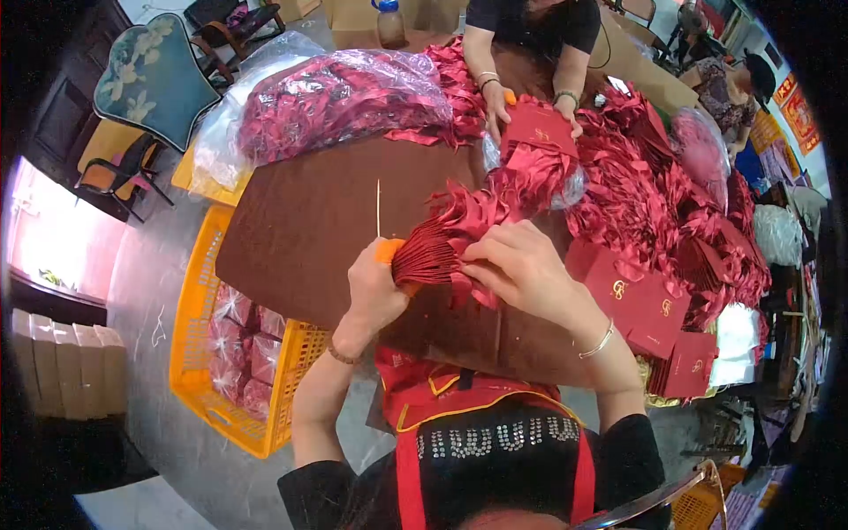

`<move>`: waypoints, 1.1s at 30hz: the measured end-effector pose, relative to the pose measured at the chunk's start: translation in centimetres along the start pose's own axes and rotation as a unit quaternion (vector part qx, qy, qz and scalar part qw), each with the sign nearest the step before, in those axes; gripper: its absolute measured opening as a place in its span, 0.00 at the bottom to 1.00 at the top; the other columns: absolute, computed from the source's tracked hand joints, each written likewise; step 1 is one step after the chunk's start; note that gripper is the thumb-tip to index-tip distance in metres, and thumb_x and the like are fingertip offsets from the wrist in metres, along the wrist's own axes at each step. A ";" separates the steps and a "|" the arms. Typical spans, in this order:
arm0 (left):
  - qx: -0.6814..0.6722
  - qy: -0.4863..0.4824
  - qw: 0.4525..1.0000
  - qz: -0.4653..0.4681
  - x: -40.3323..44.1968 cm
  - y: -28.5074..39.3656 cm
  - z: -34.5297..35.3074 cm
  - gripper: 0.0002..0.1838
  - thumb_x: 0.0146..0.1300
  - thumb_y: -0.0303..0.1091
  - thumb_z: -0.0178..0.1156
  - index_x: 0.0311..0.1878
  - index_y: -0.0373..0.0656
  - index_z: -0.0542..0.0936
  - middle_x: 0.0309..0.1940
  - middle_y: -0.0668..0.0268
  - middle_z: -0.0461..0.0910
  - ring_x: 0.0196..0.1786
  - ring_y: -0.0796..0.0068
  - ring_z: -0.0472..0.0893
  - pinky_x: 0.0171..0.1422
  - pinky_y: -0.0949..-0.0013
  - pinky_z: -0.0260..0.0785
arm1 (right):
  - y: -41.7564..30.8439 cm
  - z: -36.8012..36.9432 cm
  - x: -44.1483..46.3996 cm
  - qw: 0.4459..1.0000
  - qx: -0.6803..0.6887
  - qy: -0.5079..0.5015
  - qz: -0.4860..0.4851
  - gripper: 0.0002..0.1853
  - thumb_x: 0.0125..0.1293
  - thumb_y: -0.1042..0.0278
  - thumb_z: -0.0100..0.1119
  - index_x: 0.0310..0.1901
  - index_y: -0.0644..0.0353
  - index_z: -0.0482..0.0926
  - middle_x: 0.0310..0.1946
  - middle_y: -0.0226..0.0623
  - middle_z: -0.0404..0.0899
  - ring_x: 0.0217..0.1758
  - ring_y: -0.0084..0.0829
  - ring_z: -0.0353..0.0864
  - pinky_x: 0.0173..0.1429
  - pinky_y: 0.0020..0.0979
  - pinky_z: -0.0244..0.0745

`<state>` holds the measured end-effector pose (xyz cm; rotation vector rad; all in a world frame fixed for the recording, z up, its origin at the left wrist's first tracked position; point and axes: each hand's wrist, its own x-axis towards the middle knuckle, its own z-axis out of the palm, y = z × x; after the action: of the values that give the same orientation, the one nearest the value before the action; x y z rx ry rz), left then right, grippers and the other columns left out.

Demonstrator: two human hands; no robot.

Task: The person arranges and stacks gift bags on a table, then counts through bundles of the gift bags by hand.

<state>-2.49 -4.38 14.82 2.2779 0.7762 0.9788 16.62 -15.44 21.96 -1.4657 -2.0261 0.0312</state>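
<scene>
My left hand (374,287), with an orange finger cover on one finger, is closed around a fanned stack of dark red paper gift bags (422,257) above the table. Red ribbons (468,221) spill from the stack's right side. At those ribbons my right hand (523,269) is closed, its fingertips pinching ribbon. A thin pale stick (379,208) points up from beside my left thumb; whether it is held or lies on the table I cannot tell.
Across the brown table (309,208), a co-worker's hands hold a red gift bag bundle (537,132). Ribboned bags (632,194) are heaped at right, near flat gold-printed bags (623,287). A plastic-wrapped heap (344,97) lies far left. A yellow crate (190,331) with wrapped packs stands below left.
</scene>
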 end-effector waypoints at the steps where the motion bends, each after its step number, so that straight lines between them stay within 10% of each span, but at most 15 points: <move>1: 0.003 0.009 1.000 0.012 -0.1 -0.1 0.0 0.20 0.37 0.27 0.68 0.38 0.40 0.76 0.31 0.59 0.75 0.35 0.55 0.76 0.39 0.60 0.69 | -0.1 -0.1 -0.1 1.000 0.001 -0.015 0.003 0.06 0.55 0.68 0.62 0.34 0.56 0.76 0.29 0.33 0.75 0.35 0.35 0.74 0.39 0.33 0.66; 33: 0.046 0.058 0.996 0.043 0.5 -1.2 0.9 0.17 0.40 0.25 0.65 0.37 0.39 0.75 0.29 0.59 0.75 0.33 0.55 0.76 0.37 0.62 0.69 | -1.7 3.6 -2.0 0.975 0.180 0.092 0.095 0.07 0.56 0.76 0.58 0.37 0.63 0.78 0.33 0.38 0.76 0.37 0.38 0.77 0.41 0.32 0.72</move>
<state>-1.88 -3.43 13.69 2.3678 0.7926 1.1462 13.76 -16.60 18.75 -1.3678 -1.6252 0.3136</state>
